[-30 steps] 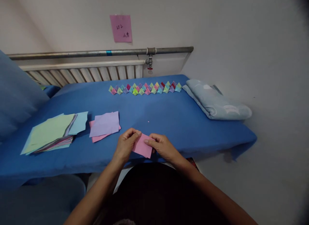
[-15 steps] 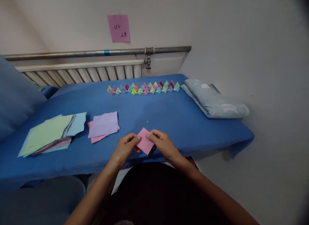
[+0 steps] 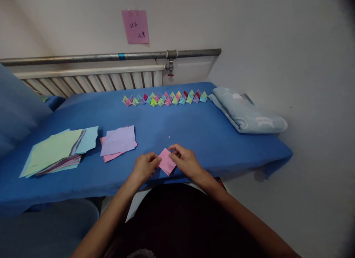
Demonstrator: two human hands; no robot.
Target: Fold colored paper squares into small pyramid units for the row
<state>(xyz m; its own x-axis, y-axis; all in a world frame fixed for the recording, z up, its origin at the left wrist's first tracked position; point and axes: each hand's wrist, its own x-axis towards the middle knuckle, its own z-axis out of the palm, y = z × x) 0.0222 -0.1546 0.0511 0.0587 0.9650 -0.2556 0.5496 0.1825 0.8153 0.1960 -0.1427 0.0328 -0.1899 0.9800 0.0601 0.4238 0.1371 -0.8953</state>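
A small folded square of pink paper is held between my hands, turned so one corner points away from me. My left hand pinches its left corner between thumb and fingers. At the upper right edge, my right hand has thumb and fingers closed on the paper. Layers show along the lower edge. Left of my hands lies a short pile of purple paper over pink sheets. Farther left is a bigger stack of green, blue and other coloured paper.
Rows of small folded paper shapes stand along the far side of the blue-covered table. A folded light-blue blanket lies at the right. Behind are a radiator, a metal pipe and a pink wall note.
My right fingers have lifted and shifted slightly at the paper's upper right edge. My left hand keeps its pinch. The view has tilted a little.
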